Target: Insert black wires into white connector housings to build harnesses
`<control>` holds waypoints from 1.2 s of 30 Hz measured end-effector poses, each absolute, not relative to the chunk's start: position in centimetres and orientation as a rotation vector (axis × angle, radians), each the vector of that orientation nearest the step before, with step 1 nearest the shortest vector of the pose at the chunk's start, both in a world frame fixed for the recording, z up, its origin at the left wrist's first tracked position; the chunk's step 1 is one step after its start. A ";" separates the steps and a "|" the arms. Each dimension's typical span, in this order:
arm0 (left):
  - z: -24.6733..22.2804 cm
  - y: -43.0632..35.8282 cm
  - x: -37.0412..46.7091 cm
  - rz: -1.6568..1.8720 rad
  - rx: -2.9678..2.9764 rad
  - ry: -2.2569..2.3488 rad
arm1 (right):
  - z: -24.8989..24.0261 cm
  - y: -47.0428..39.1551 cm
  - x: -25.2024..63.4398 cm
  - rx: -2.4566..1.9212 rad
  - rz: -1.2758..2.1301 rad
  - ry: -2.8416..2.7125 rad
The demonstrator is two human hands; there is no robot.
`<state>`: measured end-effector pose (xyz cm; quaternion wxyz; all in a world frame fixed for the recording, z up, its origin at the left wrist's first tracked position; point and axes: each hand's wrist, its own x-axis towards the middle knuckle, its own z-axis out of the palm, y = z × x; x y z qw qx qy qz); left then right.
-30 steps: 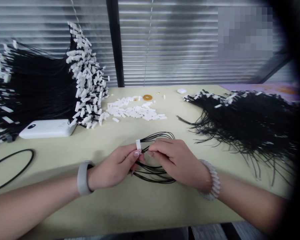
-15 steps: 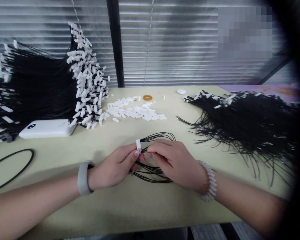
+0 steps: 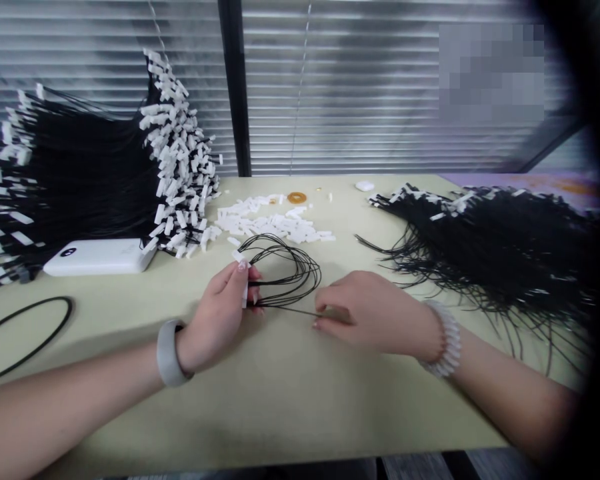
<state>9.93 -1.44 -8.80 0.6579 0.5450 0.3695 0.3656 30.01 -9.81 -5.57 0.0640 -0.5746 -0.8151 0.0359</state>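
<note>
My left hand (image 3: 229, 291) is closed on a long white connector (image 3: 245, 295), the thumb pressing its front. Thin black wires (image 3: 300, 268) leave the connector and curve to the right in several loose loops above the table. One single black wire (image 3: 295, 309) stretches almost straight from the connector to my right hand (image 3: 365, 310). That hand's thumb and index finger are pinched near the wire's end, and the other fingers are curled. The end of the wire itself is hidden in the pinch.
At the back left stands a large bundle of black wires (image 3: 95, 177) with white connectors, behind a white power bank (image 3: 100, 257). Loose white plastic pieces (image 3: 280, 223) and an orange ring (image 3: 297, 197) lie mid-table. A heap of black wires (image 3: 505, 247) lies right; a black cable loop (image 3: 63, 325) lies left.
My hands have moved apart: the left went left and up with the connector, the right went right with one wire pulled straight. The loops now show openly between them.
</note>
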 end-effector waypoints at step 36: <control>-8.1 -2.6 9.0 0.479 1.673 0.759 | -6.3 -10.0 28.0 -1.336 0.235 -1.915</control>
